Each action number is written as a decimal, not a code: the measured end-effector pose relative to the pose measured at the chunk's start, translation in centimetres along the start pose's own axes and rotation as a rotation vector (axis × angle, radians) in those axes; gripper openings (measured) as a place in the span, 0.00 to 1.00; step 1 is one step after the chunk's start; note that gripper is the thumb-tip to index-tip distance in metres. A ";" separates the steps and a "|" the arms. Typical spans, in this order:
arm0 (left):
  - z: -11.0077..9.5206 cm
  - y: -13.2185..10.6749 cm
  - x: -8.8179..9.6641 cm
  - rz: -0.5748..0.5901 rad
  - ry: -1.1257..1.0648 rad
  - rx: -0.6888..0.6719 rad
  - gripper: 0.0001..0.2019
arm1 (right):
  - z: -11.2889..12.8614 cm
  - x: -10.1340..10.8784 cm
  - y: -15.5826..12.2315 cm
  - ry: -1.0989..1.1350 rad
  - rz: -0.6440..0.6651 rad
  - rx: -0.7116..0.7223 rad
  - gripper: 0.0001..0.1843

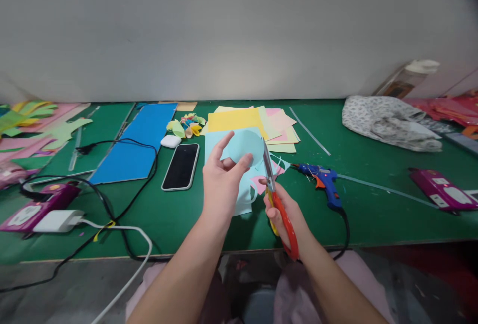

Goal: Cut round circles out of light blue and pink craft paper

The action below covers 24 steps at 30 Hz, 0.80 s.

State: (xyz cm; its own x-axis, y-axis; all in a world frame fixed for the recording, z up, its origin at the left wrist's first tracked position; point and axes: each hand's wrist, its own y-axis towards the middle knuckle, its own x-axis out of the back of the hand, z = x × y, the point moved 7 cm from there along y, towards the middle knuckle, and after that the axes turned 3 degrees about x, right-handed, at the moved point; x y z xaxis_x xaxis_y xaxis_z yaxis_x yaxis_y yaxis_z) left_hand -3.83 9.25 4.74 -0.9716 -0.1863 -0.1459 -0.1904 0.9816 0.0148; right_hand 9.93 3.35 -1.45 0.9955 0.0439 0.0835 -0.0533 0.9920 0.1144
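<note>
My left hand (225, 177) pinches a rounded piece of light blue paper (251, 144) between thumb and fingers, with the index finger raised. In my right hand (289, 209) are scissors (269, 167) with red and yellow handles. Their blades point up and away, at the right edge of the round piece; whether they touch it I cannot tell. Below both hands lies a larger light blue sheet (213, 141), partly hidden by my left hand. Thin curled blue offcuts (254, 193) and pink scraps hang or lie near the blades.
A blue glue gun (323, 179) with a clear glue stick lies to the right. Yellow paper (235, 120) tops a stack behind. Left are a phone (181, 166), a white earbud case (171, 141), paper petals (188, 125), blue board (136, 140), black cables and a purple power strip (41, 207).
</note>
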 end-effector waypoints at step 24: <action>-0.4 0.5 0.5 -0.014 -0.051 -0.018 0.31 | 0.1 -0.2 -0.1 -0.037 0.001 0.024 0.45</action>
State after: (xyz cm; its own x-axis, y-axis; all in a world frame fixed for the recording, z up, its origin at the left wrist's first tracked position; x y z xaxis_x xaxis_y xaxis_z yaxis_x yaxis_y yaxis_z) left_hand -4.46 9.58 5.03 -0.9604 -0.1973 -0.1966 -0.2071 0.9778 0.0306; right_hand 9.76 3.24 -1.39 0.9920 0.0401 0.1199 -0.0567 0.9888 0.1383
